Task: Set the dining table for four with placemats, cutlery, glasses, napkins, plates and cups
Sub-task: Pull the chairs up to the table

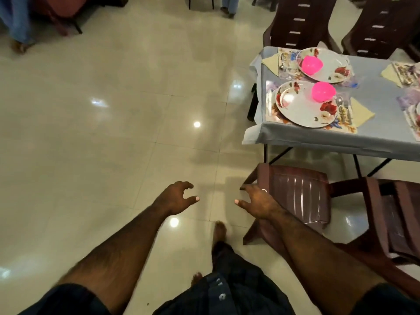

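Note:
The dining table (318,137) with a pale blue cloth stands at the right. On it lie two floral plates, the near plate (300,110) and the far plate (327,71), each on a patterned placemat (343,127). A pink cup (323,91) sits on the near plate and another pink cup (311,63) on the far one. Cream napkins (361,113) and cutlery (341,103) lie beside them. My left hand (176,198) and my right hand (259,202) hover over the floor, left of the table, fingers apart and holding nothing.
Dark brown plastic chairs (297,194) stand at the table's near side and further chairs (302,21) behind it. Glossy cream floor tiles (113,133) spread to the left. People's legs (18,26) and furniture show at the top edge. My bare foot (220,230) is below my hands.

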Available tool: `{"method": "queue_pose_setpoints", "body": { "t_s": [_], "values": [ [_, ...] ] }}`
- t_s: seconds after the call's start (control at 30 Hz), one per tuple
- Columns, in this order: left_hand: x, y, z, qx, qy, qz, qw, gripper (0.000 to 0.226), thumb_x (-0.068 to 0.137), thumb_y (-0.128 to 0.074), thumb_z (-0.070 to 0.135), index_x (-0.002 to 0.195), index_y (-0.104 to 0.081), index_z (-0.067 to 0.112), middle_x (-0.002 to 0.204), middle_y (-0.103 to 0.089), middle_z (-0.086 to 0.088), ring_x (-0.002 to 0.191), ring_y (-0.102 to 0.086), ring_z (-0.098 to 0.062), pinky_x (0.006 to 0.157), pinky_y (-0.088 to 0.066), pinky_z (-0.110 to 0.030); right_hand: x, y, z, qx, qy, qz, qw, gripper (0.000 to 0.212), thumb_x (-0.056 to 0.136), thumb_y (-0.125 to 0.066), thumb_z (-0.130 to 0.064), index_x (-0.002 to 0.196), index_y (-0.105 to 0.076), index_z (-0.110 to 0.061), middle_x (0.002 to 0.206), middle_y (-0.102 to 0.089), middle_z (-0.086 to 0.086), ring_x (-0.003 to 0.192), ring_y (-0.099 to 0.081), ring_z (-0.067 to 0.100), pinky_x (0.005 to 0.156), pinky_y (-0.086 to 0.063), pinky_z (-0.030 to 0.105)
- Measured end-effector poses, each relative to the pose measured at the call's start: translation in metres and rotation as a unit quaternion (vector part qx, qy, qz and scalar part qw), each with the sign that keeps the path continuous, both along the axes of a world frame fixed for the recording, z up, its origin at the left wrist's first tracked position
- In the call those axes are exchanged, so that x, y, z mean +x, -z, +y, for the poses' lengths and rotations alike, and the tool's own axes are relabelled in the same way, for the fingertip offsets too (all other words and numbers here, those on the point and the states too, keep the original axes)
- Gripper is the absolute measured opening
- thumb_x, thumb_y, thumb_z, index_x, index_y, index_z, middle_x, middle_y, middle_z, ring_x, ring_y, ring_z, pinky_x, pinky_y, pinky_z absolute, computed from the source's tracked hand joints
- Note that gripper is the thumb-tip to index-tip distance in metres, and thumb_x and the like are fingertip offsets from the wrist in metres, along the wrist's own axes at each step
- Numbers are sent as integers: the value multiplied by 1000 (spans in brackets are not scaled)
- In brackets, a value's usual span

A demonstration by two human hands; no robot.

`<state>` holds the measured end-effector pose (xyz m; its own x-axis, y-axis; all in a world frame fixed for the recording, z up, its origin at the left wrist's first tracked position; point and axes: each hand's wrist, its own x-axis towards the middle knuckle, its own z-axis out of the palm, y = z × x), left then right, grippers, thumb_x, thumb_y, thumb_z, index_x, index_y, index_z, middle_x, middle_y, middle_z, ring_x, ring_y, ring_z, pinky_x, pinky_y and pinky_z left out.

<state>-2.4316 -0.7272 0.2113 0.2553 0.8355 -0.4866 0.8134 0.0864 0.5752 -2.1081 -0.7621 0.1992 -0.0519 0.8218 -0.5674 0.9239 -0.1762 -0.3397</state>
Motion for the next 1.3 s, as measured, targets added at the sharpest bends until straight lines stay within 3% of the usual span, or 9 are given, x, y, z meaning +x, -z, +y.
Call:
{"method": "queue_pose_setpoints", "body": {
  "t_s": [0.2, 0.43, 0.6, 0.87, 1.07, 1.2, 1.3],
  "values": [
    [-9, 24, 140, -4, 12, 25, 1000, 61, 93, -73, 55, 144, -58, 26, 146, -57, 1, 121, -63, -18, 99, -50, -32, -18, 37, 134, -18, -2, 12, 1000, 87, 91, -54, -75, 160, -31, -26, 157, -43, 11, 140, -47, 36, 115, -42, 50],
    [-4, 10, 329, 17, 3, 31, 999, 61, 94, -71, 55, 145, -57, 26, 146, -56, -1, 123, -62, -21, 103, -51, -37, -20, 13, 331, 1, -51, 4, 999, 84, 93, -55, -72, 160, -31, -27, 160, -39, 8, 142, -45, 35, 114, -43, 49],
    [-8, 9, 466, 35, 5, 6, 999, 60, 94, -71, 56, 145, -56, 30, 142, -57, 3, 118, -63, -17, 101, -52, -37, -8, 9, 466, 28, -21, -16, 999, 84, 93, -56, -72, 159, -31, -25, 158, -42, 8, 139, -48, 35, 108, -47, 49],
    [-19, 34, 721, 55, 88, 21, 994, 65, 94, -63, 65, 148, -52, 30, 148, -55, 1, 132, -57, -23, 108, -49, -43, -14, 28, 657, 75, 97, -18, 992, 91, 90, -50, -78, 159, -30, -24, 162, -36, 11, 145, -42, 35, 115, -40, 50],
    [27, 19, 894, 67, 215, 43, 973, 66, 96, -62, 64, 151, -48, 32, 153, -51, 3, 142, -44, -24, 113, -44, -45, -7, 17, 778, 52, 170, -26, 984, 95, 86, -41, -87, 160, -22, -31, 170, -23, 7, 152, -31, 35, 120, -33, 55],
    [70, 22, 1002, 64, 245, 44, 966, 66, 95, -62, 65, 151, -48, 33, 155, -50, 4, 143, -43, -23, 113, -44, -45, 23, 32, 861, 42, 202, -14, 978, 100, 82, -36, -93, 160, -23, -32, 169, -25, 6, 153, -31, 34, 121, -33, 55],
    [99, 35, 1080, 24, 251, 65, 966, 65, 94, -64, 64, 149, -51, 31, 150, -52, 3, 136, -51, -23, 111, -46, -45, 52, 54, 938, 14, 206, -6, 978, 94, 84, -40, -89, 156, -35, -29, 164, -35, 6, 149, -36, 31, 119, -36, 53]
  ]
}}
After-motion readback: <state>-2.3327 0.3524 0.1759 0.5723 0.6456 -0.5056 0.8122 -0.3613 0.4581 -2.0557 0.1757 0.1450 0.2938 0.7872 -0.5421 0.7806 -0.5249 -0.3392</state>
